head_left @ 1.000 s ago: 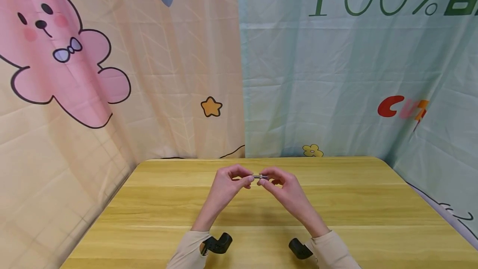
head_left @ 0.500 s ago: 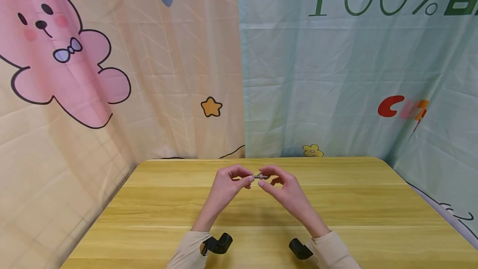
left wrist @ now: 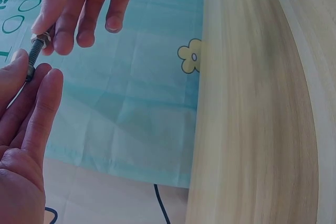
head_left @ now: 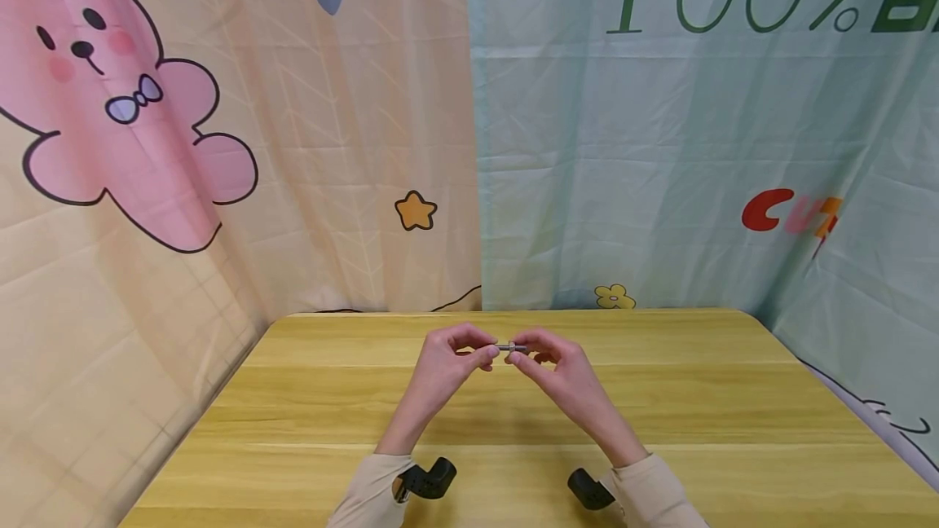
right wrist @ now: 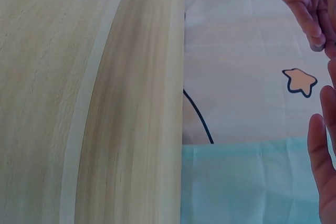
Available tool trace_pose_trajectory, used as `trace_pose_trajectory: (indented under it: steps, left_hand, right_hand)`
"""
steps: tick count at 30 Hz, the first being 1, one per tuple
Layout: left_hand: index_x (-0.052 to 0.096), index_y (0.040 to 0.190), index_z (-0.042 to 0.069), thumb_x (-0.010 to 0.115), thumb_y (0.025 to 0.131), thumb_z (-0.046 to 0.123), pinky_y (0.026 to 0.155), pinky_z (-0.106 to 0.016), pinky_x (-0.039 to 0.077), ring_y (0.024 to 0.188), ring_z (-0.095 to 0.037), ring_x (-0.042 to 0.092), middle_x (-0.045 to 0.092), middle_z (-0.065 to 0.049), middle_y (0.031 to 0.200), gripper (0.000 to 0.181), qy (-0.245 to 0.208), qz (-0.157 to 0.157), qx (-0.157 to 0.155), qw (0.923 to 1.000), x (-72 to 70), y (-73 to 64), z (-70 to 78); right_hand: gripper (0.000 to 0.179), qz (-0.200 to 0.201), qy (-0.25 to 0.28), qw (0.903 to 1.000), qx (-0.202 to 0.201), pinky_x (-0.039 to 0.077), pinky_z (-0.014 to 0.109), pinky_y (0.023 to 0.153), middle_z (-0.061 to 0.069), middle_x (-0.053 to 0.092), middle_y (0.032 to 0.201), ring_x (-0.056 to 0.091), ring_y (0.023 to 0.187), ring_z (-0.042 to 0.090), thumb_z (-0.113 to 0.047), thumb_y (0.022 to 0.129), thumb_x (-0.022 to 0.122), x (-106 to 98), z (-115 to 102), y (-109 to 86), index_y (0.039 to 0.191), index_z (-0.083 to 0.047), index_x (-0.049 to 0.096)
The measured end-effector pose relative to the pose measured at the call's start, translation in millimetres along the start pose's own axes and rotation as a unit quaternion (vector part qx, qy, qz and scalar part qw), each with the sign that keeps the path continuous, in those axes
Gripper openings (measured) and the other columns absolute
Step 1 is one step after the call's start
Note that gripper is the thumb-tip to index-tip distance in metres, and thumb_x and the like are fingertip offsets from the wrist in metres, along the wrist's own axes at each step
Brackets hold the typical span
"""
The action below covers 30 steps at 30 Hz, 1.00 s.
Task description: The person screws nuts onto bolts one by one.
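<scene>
A small metal bolt [left wrist: 34, 54] is held level between my two hands, above the far part of the table. My left hand [head_left: 453, 361] pinches one end of it between thumb and fingers. A nut [left wrist: 42, 38] sits around the threaded shaft near the other end, and my right hand [head_left: 559, 363] pinches it with thumb and index finger. Its other fingers hang loosely apart in the left wrist view. In the right wrist view the bolt is out of sight, with only parts of both hands at the right edge.
The wooden table [head_left: 506, 422] spreads under both forearms. Behind it hang a peach curtain [head_left: 352, 145] and a pale blue curtain [head_left: 623, 153]. Black wrist cameras [head_left: 433, 479] stick out at both cuffs, low over the tabletop.
Half a second ago the right thumb and index finger were spread apart around the nut; now they pinch it again, as a second ago. The left hand has stayed in place.
</scene>
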<state>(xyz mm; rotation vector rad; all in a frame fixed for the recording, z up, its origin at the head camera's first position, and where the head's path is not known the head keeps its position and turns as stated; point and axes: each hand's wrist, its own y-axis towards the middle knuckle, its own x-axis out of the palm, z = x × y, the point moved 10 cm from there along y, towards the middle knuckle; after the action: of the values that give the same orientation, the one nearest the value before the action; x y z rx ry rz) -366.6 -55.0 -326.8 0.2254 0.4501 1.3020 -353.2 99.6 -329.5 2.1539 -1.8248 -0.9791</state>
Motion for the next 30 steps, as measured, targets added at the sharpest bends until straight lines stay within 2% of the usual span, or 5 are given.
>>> trace_pose_trajectory:
  steps: [6,10,16,24,30]
  left_hand:
    - [0.074,0.094,0.007,0.076,0.088,0.013,0.072,-0.036,0.059,0.073,-0.027,0.069,0.071,-0.009,0.088,0.009,-0.002,0.000,0.001,1.0000,1.2,-0.1,1.1]
    - [0.074,0.094,0.006,0.076,0.088,0.012,0.073,-0.039,0.059,0.074,-0.028,0.068,0.070,-0.010,0.088,0.009,0.000,0.002,-0.003,1.0000,0.9,0.0,0.8]
    - [0.074,0.094,0.004,0.074,0.088,0.007,0.076,-0.046,0.058,0.074,-0.028,0.068,0.070,-0.009,0.088,0.007,0.005,0.006,-0.018,0.9998,0.0,0.0,0.1]
    - [0.072,0.093,-0.002,0.072,0.088,0.001,0.073,-0.034,0.058,0.074,-0.033,0.068,0.069,-0.010,0.086,0.005,0.001,0.002,-0.012,0.9999,2.2,-6.7,25.5]
    - [0.073,0.094,0.003,0.073,0.089,0.006,0.073,-0.031,0.058,0.074,-0.027,0.068,0.070,-0.008,0.088,0.006,0.001,0.004,-0.011,0.9999,1.1,-2.0,6.9]
  right_hand:
    - [0.018,-0.010,-0.001,0.9999,0.014,0.052,0.036,0.078,-0.006,0.071,0.090,0.067,0.089,0.017,-0.034,0.097,0.064,3.2,2.7,-1.0,0.102,-0.019,0.070]
    - [0.019,-0.008,-0.013,0.9997,0.021,0.052,0.036,0.079,-0.007,0.070,0.098,0.063,0.094,0.013,-0.036,0.096,0.065,3.0,4.1,-1.1,0.108,-0.022,0.069]
    - [0.028,-0.002,-0.001,0.9998,-0.018,0.053,0.034,0.081,-0.006,0.065,0.111,0.059,0.101,0.016,-0.021,0.093,0.071,1.0,-2.8,0.1,0.119,-0.022,0.063]
    - [0.021,0.005,-0.003,0.9996,-0.028,0.053,0.037,0.079,0.001,0.066,0.105,0.061,0.096,0.018,-0.006,0.091,0.071,0.0,-11.5,-0.3,0.110,-0.012,0.066]
    - [0.014,0.003,-0.007,1.0000,-0.006,0.053,0.037,0.081,0.006,0.069,0.101,0.062,0.093,0.015,-0.009,0.093,0.068,-2.1,-32.0,-3.5,0.107,-0.007,0.068]
